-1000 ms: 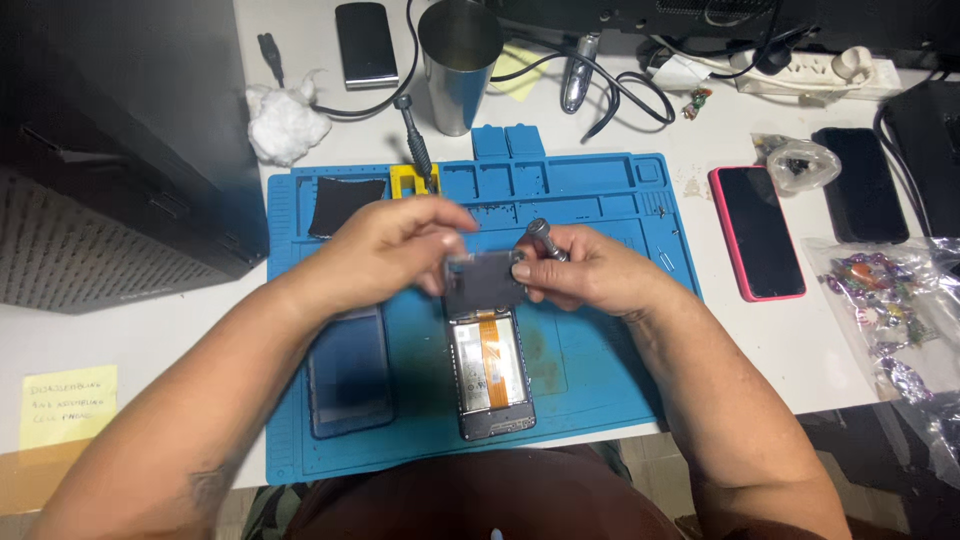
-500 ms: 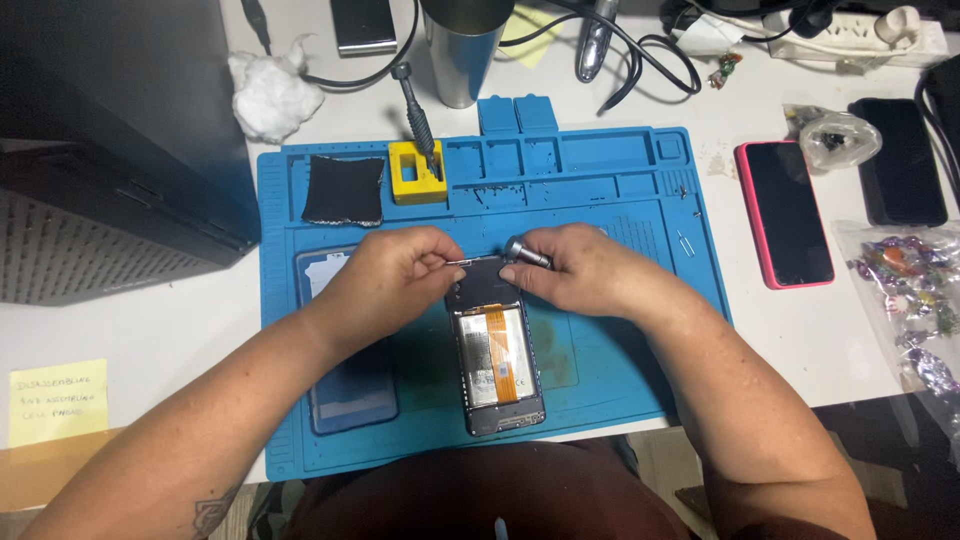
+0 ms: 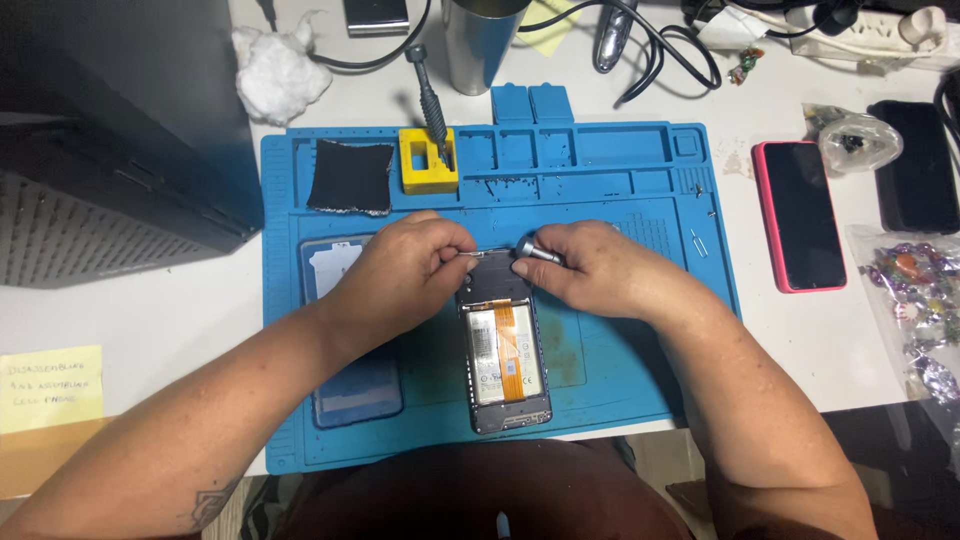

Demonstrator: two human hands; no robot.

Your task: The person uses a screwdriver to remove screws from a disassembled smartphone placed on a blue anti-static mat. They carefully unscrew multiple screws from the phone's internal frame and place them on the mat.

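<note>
An opened phone (image 3: 506, 362) lies face down on the blue work mat (image 3: 620, 320), its battery and orange ribbon cable showing. My right hand (image 3: 590, 270) grips a small silver screwdriver (image 3: 532, 253) lying level over the phone's top end. My left hand (image 3: 405, 270) pinches the screwdriver's thin tip (image 3: 478, 255) from the other side. Both hands hover over the phone's upper part and hide it.
A phone back cover (image 3: 345, 330) lies left of my arm on the mat. A black pad (image 3: 350, 177), a yellow block (image 3: 428, 160) with a screwdriver stuck in it, a pink-cased phone (image 3: 798, 213), a black phone (image 3: 915, 180), a metal cup (image 3: 482, 40) and cables surround the mat.
The view has shifted so the mat sits higher and closer. My hands have come together over the phone's top, with the screwdriver now held level between them.
</note>
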